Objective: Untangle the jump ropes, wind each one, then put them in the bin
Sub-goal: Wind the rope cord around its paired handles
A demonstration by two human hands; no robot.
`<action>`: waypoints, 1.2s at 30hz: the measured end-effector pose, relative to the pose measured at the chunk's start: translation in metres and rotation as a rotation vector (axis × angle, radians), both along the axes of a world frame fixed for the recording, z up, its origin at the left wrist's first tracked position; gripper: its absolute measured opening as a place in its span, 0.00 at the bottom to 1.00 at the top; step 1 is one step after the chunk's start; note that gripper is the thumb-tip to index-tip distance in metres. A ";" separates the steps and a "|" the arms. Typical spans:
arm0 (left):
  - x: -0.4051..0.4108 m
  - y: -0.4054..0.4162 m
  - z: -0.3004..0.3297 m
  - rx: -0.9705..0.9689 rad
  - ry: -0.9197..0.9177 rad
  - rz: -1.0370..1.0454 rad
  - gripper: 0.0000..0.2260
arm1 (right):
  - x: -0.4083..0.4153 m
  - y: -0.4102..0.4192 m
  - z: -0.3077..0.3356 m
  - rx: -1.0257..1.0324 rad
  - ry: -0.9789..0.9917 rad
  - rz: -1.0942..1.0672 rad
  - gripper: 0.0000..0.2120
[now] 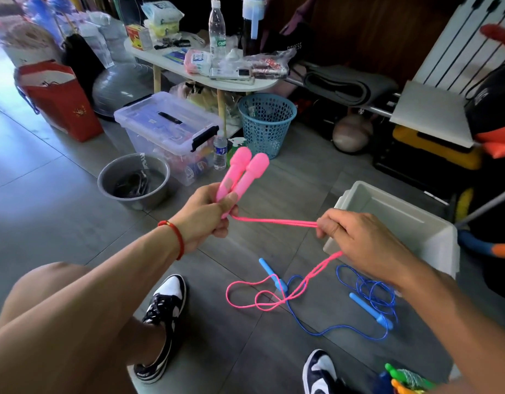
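Observation:
My left hand (208, 214) grips both pink handles (242, 174) of the pink jump rope side by side, their thick ends pointing up. The doubled pink cord (276, 221) runs taut from them to my right hand (359, 240), which pinches it. Below that hand the pink cord hangs down and loops on the floor (254, 297), crossing the blue rope. The blue jump rope (367, 291) lies loose on the floor with its two light-blue handles (370, 311) apart. A white bin (433, 240) stands on the floor just right of my right hand.
A metal basin (134, 180), a clear lidded storage box (166, 126), a water bottle and a teal mesh basket (267, 120) stand ahead under a small white table. A red bag is at left. My sneakers (163, 325) rest on the grey tile floor.

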State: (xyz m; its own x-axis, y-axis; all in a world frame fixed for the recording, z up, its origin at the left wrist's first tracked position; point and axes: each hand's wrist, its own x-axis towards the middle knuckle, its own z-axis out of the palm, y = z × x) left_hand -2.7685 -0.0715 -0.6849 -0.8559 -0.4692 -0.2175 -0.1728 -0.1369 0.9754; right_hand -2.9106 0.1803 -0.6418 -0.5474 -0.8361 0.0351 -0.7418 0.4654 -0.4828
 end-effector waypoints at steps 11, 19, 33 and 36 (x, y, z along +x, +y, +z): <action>0.017 0.050 -0.014 -0.561 -0.225 -0.808 0.08 | -0.012 -0.021 0.047 0.226 0.489 0.384 0.19; 0.037 0.071 0.018 -0.617 0.088 -0.964 0.11 | -0.017 -0.044 0.034 0.137 -0.333 0.318 0.04; 0.038 0.017 -0.015 0.051 -0.160 -0.351 0.11 | 0.081 -0.025 -0.073 -0.046 -0.543 -0.050 0.18; 0.036 0.023 -0.024 0.103 -0.163 -0.259 0.09 | 0.099 -0.034 -0.075 -0.031 -0.553 -0.113 0.18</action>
State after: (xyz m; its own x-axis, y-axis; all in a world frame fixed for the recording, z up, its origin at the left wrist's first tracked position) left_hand -2.7320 -0.0485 -0.7090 -0.8941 -0.2086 -0.3963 -0.3673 -0.1647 0.9154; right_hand -2.8120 0.1458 -0.7170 -0.5771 -0.7745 -0.2588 -0.3208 0.5065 -0.8003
